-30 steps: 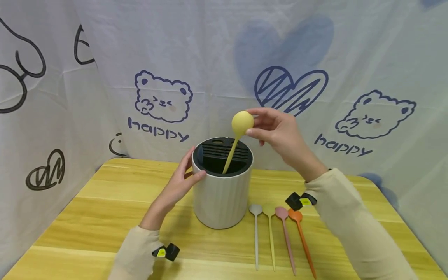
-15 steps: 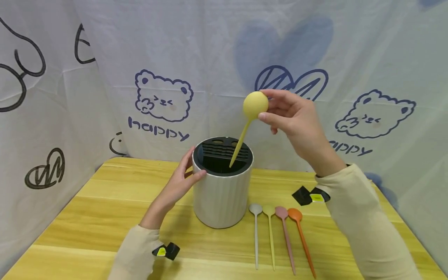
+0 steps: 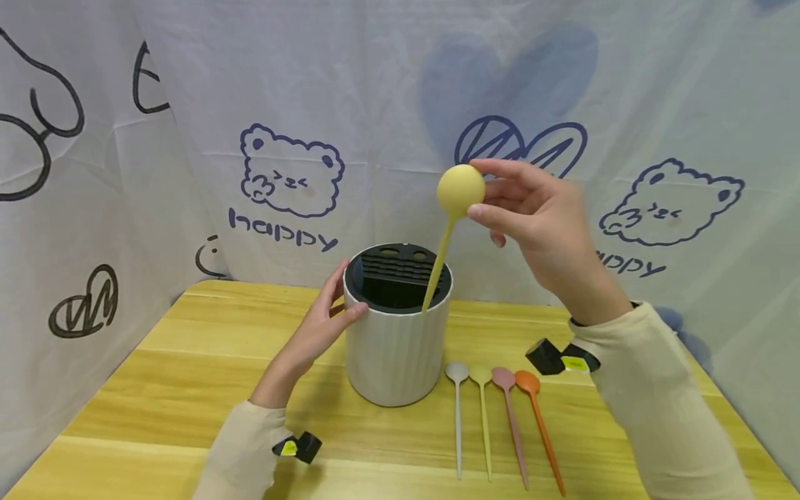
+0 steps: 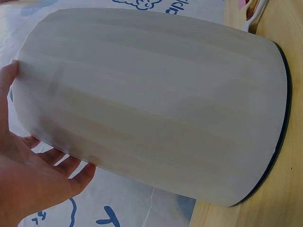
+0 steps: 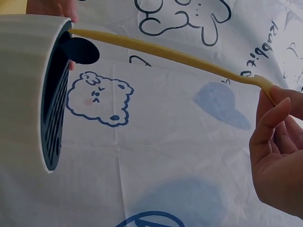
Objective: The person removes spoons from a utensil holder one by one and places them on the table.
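Note:
My right hand [image 3: 544, 222] pinches a yellow spoon [image 3: 460, 191] by its round bowl, between thumb and fingers. The spoon's handle slants down, and its tip appears close to the front rim of a white ribbed utensil holder [image 3: 395, 357]. Contact between tip and rim cannot be told. My left hand [image 3: 321, 325] grips the holder's upper left side, thumb in front and fingers round behind, also visible against the wall in the left wrist view. A dark spoon [image 5: 81, 50] sticks out of the holder's black slotted top [image 5: 53, 113] in the right wrist view.
Right of the holder, several spoons lie side by side on the wooden table [image 3: 156, 410]: a grey spoon [image 3: 457, 373], a pale yellow spoon [image 3: 481, 376], a pink spoon [image 3: 503, 378] and an orange spoon [image 3: 528, 383]. A printed white cloth [image 3: 387, 83] hangs behind.
My right hand has risen and moved right with the yellow spoon. Its handle tip lifted from the holder's opening and shifted toward the front right rim. The left hand has stayed put.

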The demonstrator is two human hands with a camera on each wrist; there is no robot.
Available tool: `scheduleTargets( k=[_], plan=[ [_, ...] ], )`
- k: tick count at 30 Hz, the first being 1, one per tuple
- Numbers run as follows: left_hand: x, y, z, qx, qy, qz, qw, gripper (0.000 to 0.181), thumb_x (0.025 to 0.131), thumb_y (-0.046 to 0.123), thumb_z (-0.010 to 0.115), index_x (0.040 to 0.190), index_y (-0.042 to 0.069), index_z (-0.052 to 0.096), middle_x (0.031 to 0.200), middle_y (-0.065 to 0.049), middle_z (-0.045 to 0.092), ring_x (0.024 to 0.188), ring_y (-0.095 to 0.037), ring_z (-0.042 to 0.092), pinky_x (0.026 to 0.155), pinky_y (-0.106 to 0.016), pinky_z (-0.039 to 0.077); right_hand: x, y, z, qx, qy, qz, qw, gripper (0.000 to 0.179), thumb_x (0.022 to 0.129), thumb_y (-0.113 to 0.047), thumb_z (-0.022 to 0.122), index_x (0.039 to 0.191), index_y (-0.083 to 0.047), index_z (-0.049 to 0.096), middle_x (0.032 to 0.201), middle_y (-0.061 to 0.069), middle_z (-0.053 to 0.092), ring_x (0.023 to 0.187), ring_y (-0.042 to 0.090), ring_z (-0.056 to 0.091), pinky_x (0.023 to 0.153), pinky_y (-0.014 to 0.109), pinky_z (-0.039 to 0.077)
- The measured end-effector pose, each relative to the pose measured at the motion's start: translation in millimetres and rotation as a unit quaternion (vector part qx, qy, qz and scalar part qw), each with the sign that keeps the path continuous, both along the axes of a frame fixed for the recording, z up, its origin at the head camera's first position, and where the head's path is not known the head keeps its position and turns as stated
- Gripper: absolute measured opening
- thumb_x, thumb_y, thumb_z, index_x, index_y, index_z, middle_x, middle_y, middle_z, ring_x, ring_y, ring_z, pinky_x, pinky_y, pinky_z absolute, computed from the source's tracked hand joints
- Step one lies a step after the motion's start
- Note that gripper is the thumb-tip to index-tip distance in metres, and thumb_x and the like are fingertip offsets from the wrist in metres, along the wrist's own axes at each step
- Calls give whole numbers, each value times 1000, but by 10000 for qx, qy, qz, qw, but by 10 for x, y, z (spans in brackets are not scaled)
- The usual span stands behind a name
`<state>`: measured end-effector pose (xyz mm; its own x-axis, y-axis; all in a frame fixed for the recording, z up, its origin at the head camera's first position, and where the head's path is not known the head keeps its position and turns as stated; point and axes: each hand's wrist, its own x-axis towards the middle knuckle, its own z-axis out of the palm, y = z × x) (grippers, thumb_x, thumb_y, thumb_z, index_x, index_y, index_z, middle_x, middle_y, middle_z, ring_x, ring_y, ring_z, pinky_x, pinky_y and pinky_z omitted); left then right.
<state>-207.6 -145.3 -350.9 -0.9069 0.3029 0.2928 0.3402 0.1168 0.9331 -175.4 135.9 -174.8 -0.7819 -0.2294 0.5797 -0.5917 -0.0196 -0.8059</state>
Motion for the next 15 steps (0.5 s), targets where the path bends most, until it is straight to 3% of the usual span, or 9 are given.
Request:
scheduleTargets(
  k=[7,11,15],
  plan=[
    [-2,8,-7,-1,8,5,10000,78,93,28,58,156,16,13,158,-10,21,141,-29,24,112,-54,23,6,71,-189,14,-238,28,9997,40,84,11,66,121,-4,65,97,11,69,73,21,59,52,22,45],
    [-3,2,-4,-20,7,45,10000,79,93,28,58,156,16,12,158,-10,21,141,-29,24,112,-54,24,-9,115,-368,-124,-451,41,9989,40,85,11,64,121,-6,65,99,8,69,73,20,57,54,21,45],
    [-2,2,-1,-23,11,54,10000,79,93,28,58,156,15,13,157,-10,22,140,-29,25,111,-53,24,7,166,-574,-164,-679,-198,9974,38,86,8,65,121,-7,66,99,5,68,75,18,57,55,20,46]
  ],
)
